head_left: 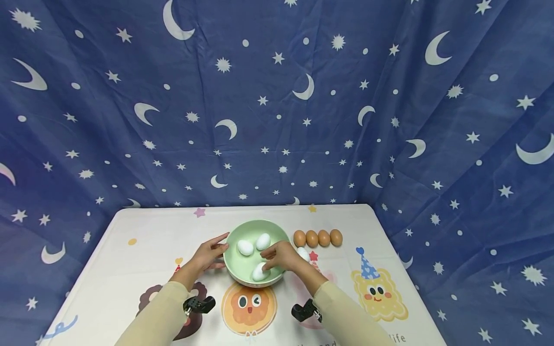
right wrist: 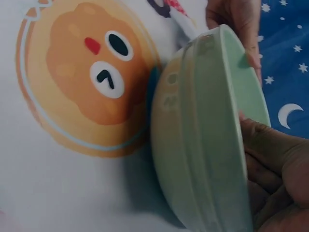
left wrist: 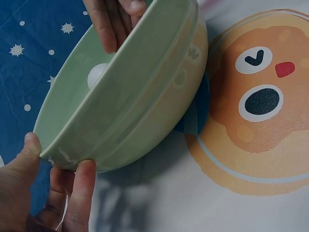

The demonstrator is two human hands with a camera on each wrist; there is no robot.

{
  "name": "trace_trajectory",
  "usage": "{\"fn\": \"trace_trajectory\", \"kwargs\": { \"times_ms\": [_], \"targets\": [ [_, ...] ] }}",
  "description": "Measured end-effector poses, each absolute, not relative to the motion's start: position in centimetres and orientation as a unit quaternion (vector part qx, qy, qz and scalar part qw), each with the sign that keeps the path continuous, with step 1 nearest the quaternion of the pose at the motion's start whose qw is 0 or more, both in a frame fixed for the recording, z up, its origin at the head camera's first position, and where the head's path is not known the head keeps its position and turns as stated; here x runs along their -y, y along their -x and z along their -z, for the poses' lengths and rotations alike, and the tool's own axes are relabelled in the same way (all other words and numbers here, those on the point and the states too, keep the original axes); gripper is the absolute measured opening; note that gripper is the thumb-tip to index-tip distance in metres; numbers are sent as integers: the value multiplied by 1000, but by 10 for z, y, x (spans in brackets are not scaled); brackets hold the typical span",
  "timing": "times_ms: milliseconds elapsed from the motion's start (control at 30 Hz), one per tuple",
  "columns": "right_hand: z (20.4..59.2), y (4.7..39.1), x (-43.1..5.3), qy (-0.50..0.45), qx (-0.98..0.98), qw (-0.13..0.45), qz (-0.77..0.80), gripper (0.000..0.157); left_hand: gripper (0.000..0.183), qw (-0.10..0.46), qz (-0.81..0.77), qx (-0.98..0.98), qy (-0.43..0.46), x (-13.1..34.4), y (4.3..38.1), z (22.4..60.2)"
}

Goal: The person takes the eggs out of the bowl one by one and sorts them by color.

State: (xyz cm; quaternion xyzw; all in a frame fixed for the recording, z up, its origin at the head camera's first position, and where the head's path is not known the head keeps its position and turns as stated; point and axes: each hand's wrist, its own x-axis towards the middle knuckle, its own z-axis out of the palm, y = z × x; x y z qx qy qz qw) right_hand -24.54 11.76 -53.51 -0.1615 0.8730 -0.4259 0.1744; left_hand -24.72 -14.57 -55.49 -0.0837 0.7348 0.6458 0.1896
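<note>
A pale green bowl [head_left: 235, 274] stands on the printed tabletop with three white eggs inside. Two eggs, one [head_left: 245, 247] left and one [head_left: 263, 241] behind it, lie toward the back; the third egg [head_left: 259, 273] is at the front. My left hand [head_left: 207, 253] holds the bowl's left rim, thumb at the edge and fingers against the outer wall. Over the right rim reaches my right hand [head_left: 280, 255], fingers extended and thumb tip at the front egg. In the right wrist view the bowl's wall hides the eggs and these fingertips.
Several brown eggs [head_left: 323, 238] form a row right of the bowl. Another white egg [head_left: 303, 254] lies just in front of them, partly behind my right hand. A blue curtain [head_left: 277, 134] with moons and stars hangs behind the white tabletop [head_left: 130, 250].
</note>
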Motion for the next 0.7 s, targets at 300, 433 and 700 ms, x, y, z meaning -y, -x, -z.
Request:
{"fn": "trace_trajectory", "kwargs": {
  "times_ms": [300,433,700],
  "targets": [
    [541,248,-110,192,-881,203,381,40,51,187,-645,-735,87,145,247,556],
    [541,248,-109,212,-891,198,350,40,51,188,-644,-737,86,144,248,557],
    [545,247,-105,232,-905,186,304,39,52,193,-639,-740,82,145,247,554]
  ]
}}
